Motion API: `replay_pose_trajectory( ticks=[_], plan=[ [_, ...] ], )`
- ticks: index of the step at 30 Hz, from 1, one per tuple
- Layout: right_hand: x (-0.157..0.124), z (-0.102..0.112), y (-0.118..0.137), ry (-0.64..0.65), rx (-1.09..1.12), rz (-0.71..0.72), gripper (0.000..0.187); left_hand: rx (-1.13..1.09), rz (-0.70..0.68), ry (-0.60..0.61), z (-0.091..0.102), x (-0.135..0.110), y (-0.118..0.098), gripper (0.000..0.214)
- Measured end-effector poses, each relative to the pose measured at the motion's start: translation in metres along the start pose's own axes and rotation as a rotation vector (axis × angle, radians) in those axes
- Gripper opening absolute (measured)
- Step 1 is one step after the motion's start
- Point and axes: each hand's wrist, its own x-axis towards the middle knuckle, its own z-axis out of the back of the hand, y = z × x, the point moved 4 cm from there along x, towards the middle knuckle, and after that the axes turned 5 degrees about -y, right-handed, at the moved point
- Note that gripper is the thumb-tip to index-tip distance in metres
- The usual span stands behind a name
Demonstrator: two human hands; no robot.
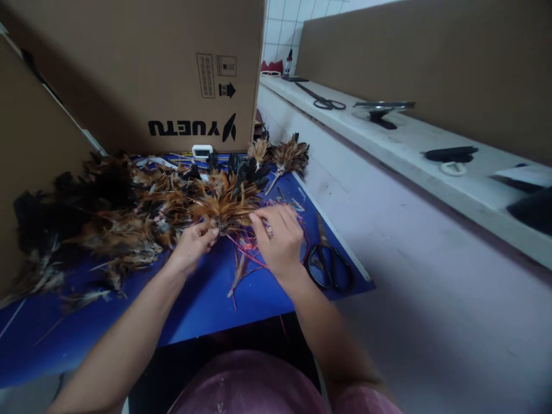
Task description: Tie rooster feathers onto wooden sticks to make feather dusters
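Note:
My left hand pinches the base of a bunch of orange-brown feathers over the blue table top. My right hand is curled beside it, fingertips at the same bunch, with thin red string trailing beneath. Whether the right hand grips the string or the feather stems I cannot make out. A large heap of dark and brown feathers lies to the left.
Black scissors lie just right of my right hand. Finished feather bundles sit at the back by a cardboard box. A white ledge on the right carries more scissors and dark tools.

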Motion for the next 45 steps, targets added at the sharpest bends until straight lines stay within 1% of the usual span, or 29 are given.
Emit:
replay_pose_trajectory(
  ticks=[2, 3, 5, 6, 8, 10, 12, 14, 15, 16, 17, 20, 21, 23, 27, 28, 29, 30, 32, 33, 34, 35, 37, 38, 39, 40, 42, 43, 45],
  plan=[
    [-0.020, -0.001, 0.001, 0.073, 0.041, 0.042, 0.019, -0.042, 0.030, 0.022, 0.001, -0.001, -0.003, 0.033],
    [-0.029, -0.006, 0.001, 0.139, 0.063, 0.060, 0.019, -0.059, 0.039, 0.034, 0.001, -0.002, -0.004, 0.033],
    [-0.043, -0.018, 0.000, 0.221, 0.048, 0.069, 0.018, -0.086, 0.050, 0.060, 0.001, -0.003, -0.007, 0.034],
    [-0.046, -0.024, -0.001, 0.240, 0.014, 0.056, 0.022, -0.095, 0.057, 0.072, 0.001, -0.004, -0.008, 0.033],
    [-0.046, -0.034, -0.005, 0.267, -0.062, 0.001, 0.034, -0.115, 0.075, 0.094, 0.000, -0.005, -0.010, 0.033],
    [-0.043, -0.043, -0.010, 0.355, -0.047, -0.080, 0.042, -0.128, 0.090, 0.108, 0.000, -0.007, -0.012, 0.033],
    [-0.041, -0.048, -0.014, 0.471, 0.057, -0.190, 0.038, -0.134, 0.109, 0.118, 0.000, -0.008, -0.015, 0.033],
    [-0.043, -0.049, -0.017, 0.558, 0.156, -0.273, 0.026, -0.140, 0.130, 0.125, 0.002, -0.008, -0.016, 0.032],
    [-0.045, -0.048, -0.018, 0.574, 0.182, -0.287, 0.018, -0.146, 0.141, 0.130, 0.004, -0.008, -0.017, 0.032],
    [-0.046, -0.047, -0.019, 0.565, 0.188, -0.283, 0.013, -0.155, 0.151, 0.136, 0.005, -0.008, -0.017, 0.032],
    [-0.046, -0.046, -0.019, 0.532, 0.181, -0.266, 0.012, -0.165, 0.159, 0.144, 0.007, -0.007, -0.017, 0.031],
    [-0.045, -0.044, -0.023, 0.362, 0.109, -0.208, 0.013, -0.195, 0.177, 0.162, 0.011, -0.007, -0.019, 0.031],
    [-0.043, -0.044, -0.023, 0.316, 0.084, -0.186, 0.016, -0.200, 0.181, 0.166, 0.011, -0.008, -0.020, 0.030],
    [-0.037, -0.049, -0.023, 0.279, 0.059, -0.143, 0.028, -0.207, 0.183, 0.167, 0.012, -0.011, -0.026, 0.030],
    [-0.020, -0.055, -0.018, 0.258, -0.011, -0.095, 0.050, -0.213, 0.161, 0.143, 0.017, -0.021, -0.045, 0.027],
    [-0.016, -0.056, -0.017, 0.284, -0.022, -0.083, 0.052, -0.214, 0.151, 0.129, 0.019, -0.024, -0.050, 0.025],
    [-0.014, -0.058, -0.016, 0.346, -0.015, -0.079, 0.049, -0.215, 0.141, 0.115, 0.022, -0.026, -0.055, 0.023],
    [-0.014, -0.060, -0.016, 0.440, 0.008, -0.085, 0.042, -0.216, 0.131, 0.101, 0.025, -0.029, -0.060, 0.021],
    [-0.017, -0.063, -0.016, 0.643, 0.090, -0.123, 0.025, -0.225, 0.104, 0.075, 0.032, -0.032, -0.069, 0.019],
    [-0.018, -0.062, -0.015, 0.696, 0.146, -0.146, 0.020, -0.229, 0.093, 0.068, 0.035, -0.034, -0.073, 0.020],
    [-0.019, -0.061, -0.014, 0.703, 0.215, -0.166, 0.020, -0.230, 0.084, 0.061, 0.037, -0.035, -0.077, 0.019],
    [-0.018, -0.058, -0.013, 0.670, 0.298, -0.186, 0.026, -0.230, 0.071, 0.054, 0.040, -0.036, -0.080, 0.019],
    [-0.014, -0.052, -0.007, 0.560, 0.500, -0.246, 0.048, -0.223, 0.050, 0.043, 0.043, -0.037, -0.084, 0.016],
    [-0.013, -0.051, -0.002, 0.525, 0.624, -0.283, 0.057, -0.215, 0.043, 0.040, 0.044, -0.037, -0.084, 0.014],
    [-0.011, -0.051, 0.005, 0.518, 0.760, -0.325, 0.061, -0.206, 0.037, 0.038, 0.044, -0.037, -0.084, 0.014],
    [-0.010, -0.053, 0.012, 0.531, 0.898, -0.377, 0.060, -0.198, 0.035, 0.037, 0.044, -0.037, -0.084, 0.016],
    [-0.010, -0.060, 0.028, 0.576, 1.130, -0.518, 0.049, -0.182, 0.036, 0.030, 0.044, -0.036, -0.081, 0.020],
    [-0.011, -0.064, 0.034, 0.596, 1.203, -0.602, 0.041, -0.176, 0.033, 0.020, 0.044, -0.035, -0.079, 0.022],
    [-0.013, -0.072, 0.042, 0.610, 1.260, -0.758, 0.027, -0.165, 0.028, 0.003, 0.044, -0.034, -0.075, 0.025]
  ],
)
